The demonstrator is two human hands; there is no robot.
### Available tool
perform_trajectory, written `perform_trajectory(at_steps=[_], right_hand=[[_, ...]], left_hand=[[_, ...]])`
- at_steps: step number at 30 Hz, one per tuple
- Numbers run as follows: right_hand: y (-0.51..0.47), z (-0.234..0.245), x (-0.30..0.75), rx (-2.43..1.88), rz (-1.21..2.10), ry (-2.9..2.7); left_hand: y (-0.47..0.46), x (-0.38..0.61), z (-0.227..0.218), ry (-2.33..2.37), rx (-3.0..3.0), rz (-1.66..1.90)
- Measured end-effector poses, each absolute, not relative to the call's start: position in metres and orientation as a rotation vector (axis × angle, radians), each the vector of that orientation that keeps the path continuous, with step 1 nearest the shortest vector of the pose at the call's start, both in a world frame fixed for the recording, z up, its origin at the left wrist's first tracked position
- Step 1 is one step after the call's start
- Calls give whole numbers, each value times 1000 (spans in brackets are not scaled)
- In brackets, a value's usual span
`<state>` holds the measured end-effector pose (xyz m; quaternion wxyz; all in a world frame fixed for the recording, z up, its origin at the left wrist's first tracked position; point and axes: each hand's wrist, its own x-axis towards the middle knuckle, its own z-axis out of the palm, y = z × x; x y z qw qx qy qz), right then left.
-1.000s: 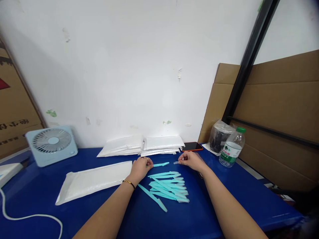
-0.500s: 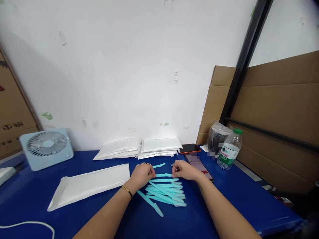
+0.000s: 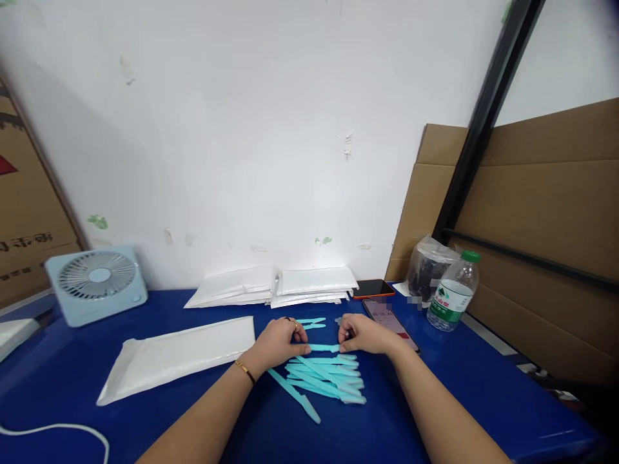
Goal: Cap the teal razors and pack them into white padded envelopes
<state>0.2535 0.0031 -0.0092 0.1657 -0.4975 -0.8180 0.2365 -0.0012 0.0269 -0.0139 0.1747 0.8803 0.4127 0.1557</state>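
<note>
A turquoise eyebrow razor (image 3: 323,348) spans the gap between my hands, just above the table. My left hand (image 3: 280,340) is closed, with thumb and fingers pinching its left end. At the other end, my right hand (image 3: 360,334) pinches the tip between thumb and fingers. Right in front of the hands lies a loose pile of several more eyebrow razors (image 3: 333,374), their covered ends mostly to the right. One separate razor (image 3: 302,403) slants toward me on the pile's left. Behind the hands, two razors (image 3: 316,320) lie side by side, partly hidden by my left fingers.
A white padded envelope (image 3: 178,357) lies on the blue table (image 3: 387,412) to the left. Stacked envelopes (image 3: 316,280) rest against the wall. Two phones (image 3: 374,288) (image 3: 389,322), a water bottle (image 3: 453,293) and a bagged dark roll (image 3: 428,267) stand right; a fan (image 3: 99,283) stands left.
The razor held before now lies behind the hands beside the first one there. Both hands have come back slightly toward me and hold another razor from the top of the pile.
</note>
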Motion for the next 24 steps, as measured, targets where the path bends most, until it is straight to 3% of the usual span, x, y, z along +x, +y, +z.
perform_trajectory(at_steps=[16, 24], right_hand=[[19, -12, 267, -1473, 416, -2133], [-3, 2, 265, -1358, 824, -2379]], left_hand=[[42, -13, -16, 1375, 2347, 625], [27, -7, -10, 1271, 2482, 653]])
